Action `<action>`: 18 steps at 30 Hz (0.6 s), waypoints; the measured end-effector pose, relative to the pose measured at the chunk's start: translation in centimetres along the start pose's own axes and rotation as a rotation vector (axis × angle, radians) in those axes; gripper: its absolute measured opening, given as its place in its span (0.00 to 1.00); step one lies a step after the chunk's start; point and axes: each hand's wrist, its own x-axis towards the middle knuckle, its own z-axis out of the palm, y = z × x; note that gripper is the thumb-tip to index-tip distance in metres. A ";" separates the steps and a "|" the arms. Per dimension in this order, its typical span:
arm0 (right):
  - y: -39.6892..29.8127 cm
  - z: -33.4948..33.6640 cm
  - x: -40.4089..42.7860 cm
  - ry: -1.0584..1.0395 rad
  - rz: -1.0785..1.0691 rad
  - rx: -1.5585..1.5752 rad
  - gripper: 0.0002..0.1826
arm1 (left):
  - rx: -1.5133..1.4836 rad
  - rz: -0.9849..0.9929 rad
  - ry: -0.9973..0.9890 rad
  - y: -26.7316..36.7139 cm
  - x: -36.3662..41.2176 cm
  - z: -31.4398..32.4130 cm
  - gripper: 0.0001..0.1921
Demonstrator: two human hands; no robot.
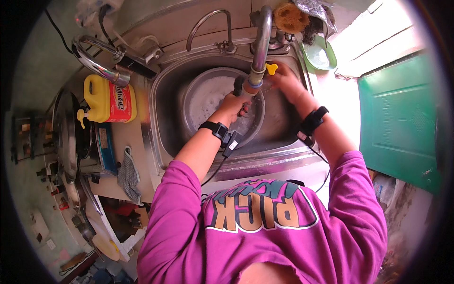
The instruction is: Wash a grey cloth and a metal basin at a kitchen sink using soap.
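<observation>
My left hand point(234, 107) is closed around a dark, soft-looking object point(239, 84) that I cannot identify, just below the faucet outlet. Beneath it, a round grey basin point(188, 97) of foamy water point(209, 97) sits inside the stainless-steel sink point(172, 131). The tall metal faucet point(261, 39) comes down over the basin and partly hides the held object. My right hand point(289, 81) is blurred, with its fingers beside the faucet's yellow handle point(271, 69); whether they grip it cannot be seen. Both wrists wear black straps with small cabled devices.
Left of the sink stand a yellow pump jug point(122, 103) and another chrome faucet point(97, 65). A grey cloth point(128, 177) lies by the counter's edge. A thin curved spout point(209, 16) rises behind the sink. At the right are a green container point(328, 56) and a green panel point(397, 120).
</observation>
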 end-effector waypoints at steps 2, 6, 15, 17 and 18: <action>-0.2 -2.8 2.1 0.348 -0.164 -0.199 0.28 | -0.058 -0.003 -0.067 0.8 -0.7 0.9 0.12; -2.3 -5.9 5.6 0.407 -0.209 -0.476 0.17 | -0.117 -0.141 -0.149 0.9 -1.4 0.7 0.12; 0.9 -2.1 -3.0 -0.003 -0.540 -0.818 0.28 | -0.337 -0.305 -0.340 0.2 -5.4 -1.0 0.09; -1.6 2.0 -7.6 -0.284 -0.484 -0.877 0.33 | -0.348 -0.318 -0.336 0.0 -6.4 -1.2 0.07; -2.3 3.6 -9.0 -0.312 -0.611 -0.952 0.33 | -0.329 -0.331 -0.377 0.0 -6.9 -1.3 0.06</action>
